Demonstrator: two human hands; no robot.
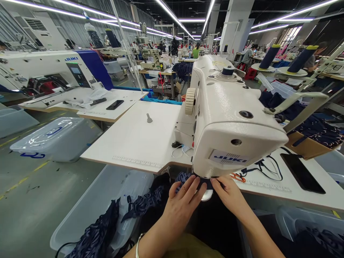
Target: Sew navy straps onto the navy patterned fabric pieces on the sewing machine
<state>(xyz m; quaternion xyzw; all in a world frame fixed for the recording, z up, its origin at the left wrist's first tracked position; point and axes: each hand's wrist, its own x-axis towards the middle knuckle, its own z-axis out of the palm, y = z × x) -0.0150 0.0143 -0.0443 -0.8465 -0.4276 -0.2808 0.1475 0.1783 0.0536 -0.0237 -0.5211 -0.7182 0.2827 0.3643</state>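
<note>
one white juki sewing machine (pixel 228 118) fills the centre of the frame, standing on one white table (pixel 134 139) that runs from centre left to the lower right. a second juki machine (pixel 48 71) sits in the upper left on its own table. you have three clear plastic bins around you: a lidded one (pixel 53 139) at the left, an open one (pixel 91 211) at the lower left and another (pixel 298 222) at the lower right. dark patterned cloth (pixel 150 200) spills from the lower-left bin up to the machine's head, low in the centre of the frame. two phones lie face down, one (pixel 302 172) on your table at the right, one (pixel 115 104) on the neighbouring table. two dark thread cones (pixel 268 56) stand in the upper right. your left hand (pixel 182 204) lies on the cloth under the machine head with its fingers stretched out almost flat, gripping nothing. your right hand (pixel 228 195) touches the same cloth just beside it, fingers reaching forward; you cannot tell whether they pinch the edge. one pair of orange snips (pixel 238 177) lies just right of them.
</note>
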